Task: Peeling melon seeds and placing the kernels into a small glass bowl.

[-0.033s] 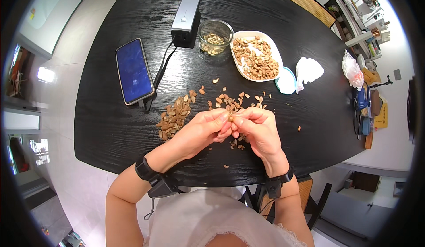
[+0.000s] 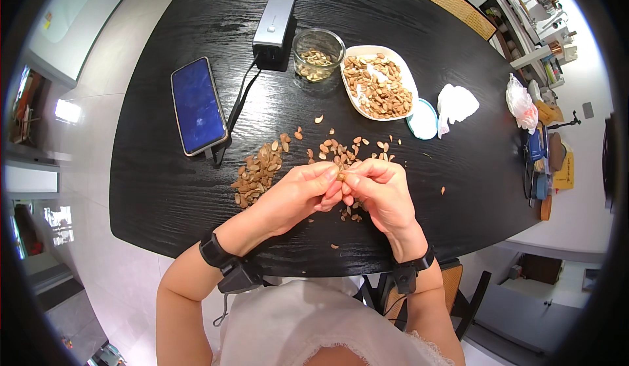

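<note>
My left hand and my right hand meet above the middle of the table's near half. Between the thumbs and fingertips of both is a small brown-shelled seed, mostly covered by the fingers. Under and just beyond the fingers lie scattered brown seeds and shell pieces, partly hidden by my hands. Beside my left hand is a denser pile of brown shells. Farther off, a round glass bowl holds pale green kernels, and a white dish is filled with brown seeds.
On the black wooden table, a phone lies at the left, its cable running to a grey power bank. A round white lid with a blue rim and a crumpled tissue lie right of the dish. Chairs stand around.
</note>
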The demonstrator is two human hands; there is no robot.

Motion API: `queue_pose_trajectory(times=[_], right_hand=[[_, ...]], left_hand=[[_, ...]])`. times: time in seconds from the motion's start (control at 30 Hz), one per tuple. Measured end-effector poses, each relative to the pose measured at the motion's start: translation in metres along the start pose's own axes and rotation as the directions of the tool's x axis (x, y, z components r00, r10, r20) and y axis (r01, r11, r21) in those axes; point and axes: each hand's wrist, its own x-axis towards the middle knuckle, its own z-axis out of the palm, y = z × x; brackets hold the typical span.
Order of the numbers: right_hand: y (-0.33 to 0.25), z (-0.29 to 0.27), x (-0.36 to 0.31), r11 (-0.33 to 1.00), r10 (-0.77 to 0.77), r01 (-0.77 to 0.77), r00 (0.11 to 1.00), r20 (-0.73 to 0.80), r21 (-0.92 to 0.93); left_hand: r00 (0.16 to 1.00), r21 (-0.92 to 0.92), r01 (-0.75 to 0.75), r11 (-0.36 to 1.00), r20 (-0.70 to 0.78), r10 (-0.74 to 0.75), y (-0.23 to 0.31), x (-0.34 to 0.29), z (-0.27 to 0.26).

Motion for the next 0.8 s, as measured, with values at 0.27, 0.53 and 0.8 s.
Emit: queue_pose_trajectory(times=[0.27, 0.53, 0.8], right_hand=[[0.004, -0.003, 0.002, 0.992, 0.071, -0.075, 0.997, 0.043, 0.102], [0.001, -0.010, 0.002, 0.948, 0.232, -0.245, 0.969, 0.083, 0.204], [0.002, 0.007, 0.005, 0.877, -0.326, 0.297, 0.945, -0.014, -0.378]], left_hand=[[0.992, -0.065, 0.123, 0.990, 0.023, -0.122, 0.002, -0.002, -0.006], [0.936, 0.702, -0.225, 0.676, -0.037, 0.350, -0.005, -0.002, 0.000], [0.943, 0.636, -0.209, 0.743, -0.069, 0.324, -0.002, -0.002, -0.004]])
